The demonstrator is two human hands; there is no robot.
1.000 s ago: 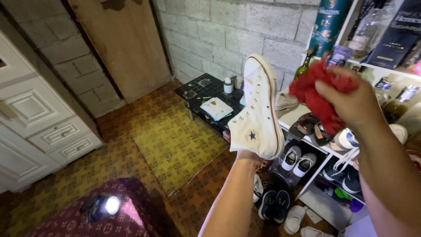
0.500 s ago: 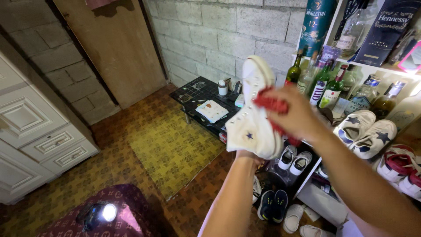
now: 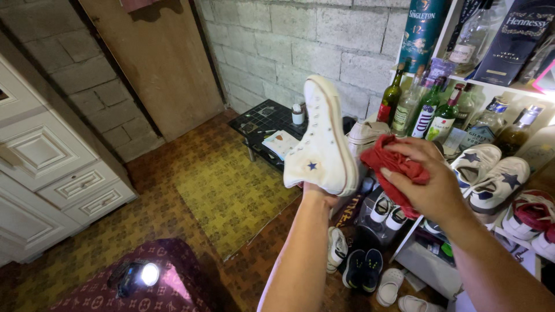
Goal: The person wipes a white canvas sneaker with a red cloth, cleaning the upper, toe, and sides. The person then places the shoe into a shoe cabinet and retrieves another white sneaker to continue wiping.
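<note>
Head view, left to right: a lit flashlight (image 3: 139,276) lies on patterned fabric far below and left of the fingers. The left hand (image 3: 319,193), pushed inside the white high-top sneaker (image 3: 319,143), holds it up with the toe uppermost; its fingers are hidden, so their spread cannot be told. Just right of the shoe, the right hand (image 3: 430,185) has its fingers closed around a bunched red cloth (image 3: 393,167), apart from the canvas. The sneaker looks mostly clean, though its far side is unseen. Bottles (image 3: 428,110) stand on the shelf beyond.
</note>
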